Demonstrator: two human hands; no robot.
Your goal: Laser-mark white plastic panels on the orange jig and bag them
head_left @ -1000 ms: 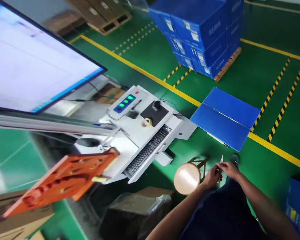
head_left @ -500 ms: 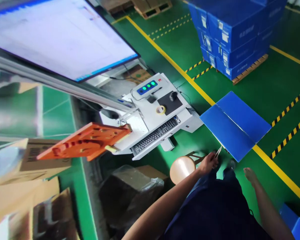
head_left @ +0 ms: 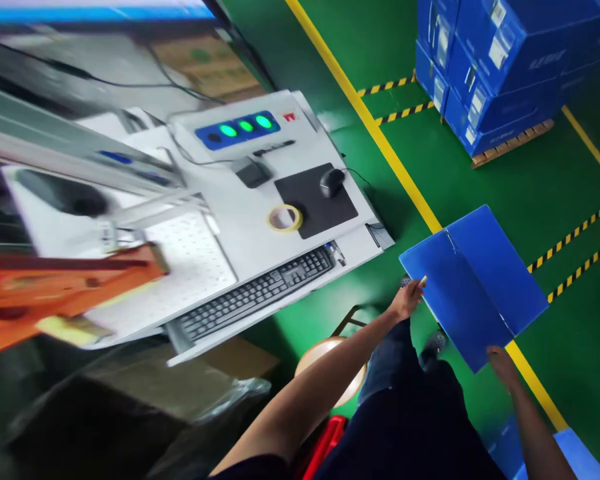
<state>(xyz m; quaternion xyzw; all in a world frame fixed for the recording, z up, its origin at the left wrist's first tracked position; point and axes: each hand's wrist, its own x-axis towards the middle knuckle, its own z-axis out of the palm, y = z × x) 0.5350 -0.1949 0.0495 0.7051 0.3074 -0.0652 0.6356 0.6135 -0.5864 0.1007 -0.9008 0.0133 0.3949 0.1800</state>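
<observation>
A blue box (head_left: 460, 293) with a seam across its top stands in front of me, over the yellow floor line. My left hand (head_left: 407, 298) is closed around a slim, pale tool (head_left: 423, 281), its tip showing beside the box's left edge. What kind of tool it is cannot be made out here. My right hand (head_left: 501, 365) is at the box's near right edge, its fingertips overlapping the blue side. Its fingers are too small and blurred to tell whether they grip the edge or only touch it.
A white workstation (head_left: 240, 220) with a keyboard (head_left: 255, 293), mouse (head_left: 332, 181) and tape roll (head_left: 285, 218) stands at left. An orange fixture (head_left: 80, 280) juts from it. A round stool (head_left: 325, 360) is by my legs. Stacked blue boxes (head_left: 500, 73) stand on a pallet behind.
My view has shifted closer to the workstation. My right hand, apart from the blue box before, is now at its edge. The left hand has come up beside the box, still holding the slim tool.
</observation>
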